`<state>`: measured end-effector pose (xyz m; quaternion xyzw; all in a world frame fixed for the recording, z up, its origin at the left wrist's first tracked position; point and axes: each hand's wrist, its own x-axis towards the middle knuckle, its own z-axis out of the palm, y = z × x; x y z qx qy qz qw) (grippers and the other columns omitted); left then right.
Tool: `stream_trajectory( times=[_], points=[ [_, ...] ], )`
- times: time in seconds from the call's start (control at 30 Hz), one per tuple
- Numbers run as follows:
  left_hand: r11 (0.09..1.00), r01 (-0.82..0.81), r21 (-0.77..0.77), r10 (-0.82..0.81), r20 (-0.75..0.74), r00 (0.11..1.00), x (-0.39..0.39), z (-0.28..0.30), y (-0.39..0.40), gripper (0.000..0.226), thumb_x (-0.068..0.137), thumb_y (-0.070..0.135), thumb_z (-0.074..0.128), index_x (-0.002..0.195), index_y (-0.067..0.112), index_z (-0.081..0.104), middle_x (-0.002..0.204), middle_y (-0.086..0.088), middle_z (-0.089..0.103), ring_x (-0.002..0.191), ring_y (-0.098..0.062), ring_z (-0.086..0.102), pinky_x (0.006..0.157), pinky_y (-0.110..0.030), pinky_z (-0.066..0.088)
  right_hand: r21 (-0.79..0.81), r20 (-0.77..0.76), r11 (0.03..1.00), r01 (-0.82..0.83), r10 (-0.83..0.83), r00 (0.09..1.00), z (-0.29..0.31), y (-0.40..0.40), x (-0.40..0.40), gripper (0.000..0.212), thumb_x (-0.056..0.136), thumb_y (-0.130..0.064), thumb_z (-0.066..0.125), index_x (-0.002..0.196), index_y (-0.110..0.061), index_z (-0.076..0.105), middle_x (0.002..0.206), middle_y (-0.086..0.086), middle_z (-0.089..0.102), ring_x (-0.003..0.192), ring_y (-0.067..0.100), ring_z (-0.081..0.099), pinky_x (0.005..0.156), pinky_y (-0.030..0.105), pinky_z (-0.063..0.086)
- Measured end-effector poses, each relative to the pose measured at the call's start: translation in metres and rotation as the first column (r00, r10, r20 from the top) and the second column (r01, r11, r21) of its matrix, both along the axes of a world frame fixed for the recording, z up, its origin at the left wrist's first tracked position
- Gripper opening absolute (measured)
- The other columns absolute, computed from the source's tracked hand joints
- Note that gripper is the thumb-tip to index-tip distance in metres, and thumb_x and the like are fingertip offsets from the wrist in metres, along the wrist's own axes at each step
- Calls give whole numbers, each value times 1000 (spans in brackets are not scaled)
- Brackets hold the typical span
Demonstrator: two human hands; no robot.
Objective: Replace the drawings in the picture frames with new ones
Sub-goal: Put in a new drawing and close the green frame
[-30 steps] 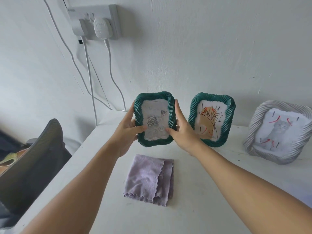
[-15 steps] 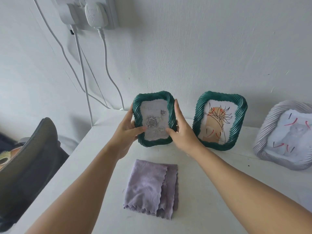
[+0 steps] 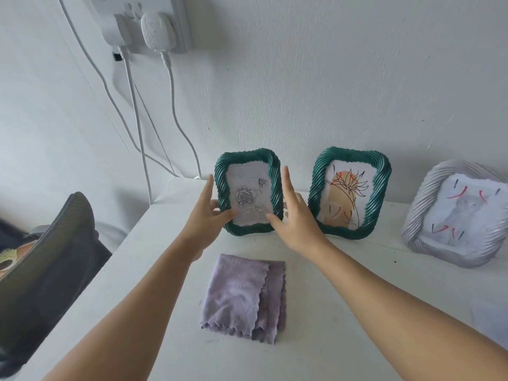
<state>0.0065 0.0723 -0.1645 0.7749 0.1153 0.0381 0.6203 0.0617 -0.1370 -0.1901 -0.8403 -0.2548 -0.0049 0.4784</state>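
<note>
- Green rope-twist frame (image 3: 248, 160) stands upright, long axis vertical, rose drawing (image 3: 248, 198) facing the camera.
- Left hand (image 3: 204, 217) pinches its edge; right hand (image 3: 295, 215), fingers straight, touches it.

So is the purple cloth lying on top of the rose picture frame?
No, the purple cloth lies folded flat on the white table, in front of the rose picture frame and apart from it.
</note>
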Motion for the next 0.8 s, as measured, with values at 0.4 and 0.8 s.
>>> stream_trajectory(
  times=[0.4, 0.8],
  points=[
    [803, -174, 570, -97, 414, 905, -23, 20, -87, 75, 100, 32, 61, 161, 36, 15, 124, -1, 43, 118, -19, 39, 107, -39, 37, 158, 379, 902, 401, -431, 819, 5, -95, -28, 80, 96, -15, 68, 161, -21, 22, 102, 3, 46, 96, 15, 41, 92, 19, 32],
    [886, 168, 432, -234, 105, 967, 44, 21, -175, 79, 106, 44, 42, 154, 51, -20, 157, -12, 25, 132, -24, 39, 104, -37, 40, 56, -87, 913, 403, -398, 913, 19, -145, -9, 98, 99, -19, 62, 157, -43, -14, 152, 5, 26, 140, 9, 28, 88, 1, 23]
  ],
)
